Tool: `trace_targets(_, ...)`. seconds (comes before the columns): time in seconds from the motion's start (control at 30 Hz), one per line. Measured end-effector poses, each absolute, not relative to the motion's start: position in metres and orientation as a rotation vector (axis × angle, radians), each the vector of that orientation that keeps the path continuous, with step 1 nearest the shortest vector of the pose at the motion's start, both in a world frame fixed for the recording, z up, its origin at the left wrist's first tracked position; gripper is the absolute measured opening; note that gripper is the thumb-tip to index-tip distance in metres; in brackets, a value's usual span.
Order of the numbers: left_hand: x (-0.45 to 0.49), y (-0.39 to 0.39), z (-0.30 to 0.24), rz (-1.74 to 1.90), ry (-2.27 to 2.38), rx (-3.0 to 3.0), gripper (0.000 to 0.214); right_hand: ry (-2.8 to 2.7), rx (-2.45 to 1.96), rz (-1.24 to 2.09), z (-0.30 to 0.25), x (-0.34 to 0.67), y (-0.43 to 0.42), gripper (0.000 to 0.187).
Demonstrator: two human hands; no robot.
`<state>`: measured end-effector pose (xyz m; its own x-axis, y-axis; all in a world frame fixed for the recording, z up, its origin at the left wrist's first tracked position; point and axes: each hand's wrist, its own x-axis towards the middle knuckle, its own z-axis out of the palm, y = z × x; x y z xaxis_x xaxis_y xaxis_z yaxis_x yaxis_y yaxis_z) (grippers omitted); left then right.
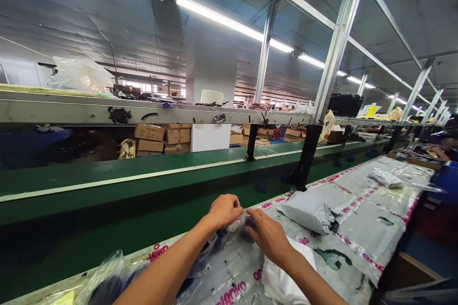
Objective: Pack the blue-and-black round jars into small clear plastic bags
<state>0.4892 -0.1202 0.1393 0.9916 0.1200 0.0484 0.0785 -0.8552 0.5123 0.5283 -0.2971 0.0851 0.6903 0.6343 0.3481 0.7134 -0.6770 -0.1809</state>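
Observation:
Over the near part of the tape-covered table, my left hand (225, 210) is closed in a pinch at the edge of a small clear plastic bag (247, 227) with something dark inside. Curled over the other side of this bag is my right hand (267, 234), thumb and fingers closed on it. What the dark content is cannot be made out. A white plastic bag (282, 282) lies under my right forearm. Below my left forearm are more clear bags with dark things in them (110, 286), partly hidden by the arm.
A green conveyor belt (143, 171) runs beyond the table (372, 209). Metal posts (334, 47) and a shelf rail (171, 113) stand above it. A grey-white packet (307, 210) lies to the right, a clear packet (386, 177) farther off. Cardboard boxes (150, 132) are stacked behind.

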Motion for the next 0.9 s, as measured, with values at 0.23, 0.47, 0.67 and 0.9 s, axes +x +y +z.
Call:
trace_targets(0.23, 0.444, -0.076, 0.167, 0.114, 0.051, 2.582, 0.03, -0.929, -2.522, -0.304, 0.097, 0.527, -0.286, 0.01)
trace_targets(0.47, 0.385, -0.04, 0.164, 0.002, 0.067, 2.581, 0.055, -1.131, -2.477, -0.505, 0.072, 0.53, -0.274, 0.07)
trace_targets(0.67, 0.389, -0.05, 0.14, -0.082, 0.049, 2.611, 0.056, -1.08, -2.553, -0.584, 0.052, 0.535, -0.254, 0.027)
trace_targets(0.9, 0.399, -0.069, 0.12, -0.025, 0.081, 2.71, 0.034, -1.078, -2.481, -0.534, 0.057, 0.525, -0.242, 0.04)
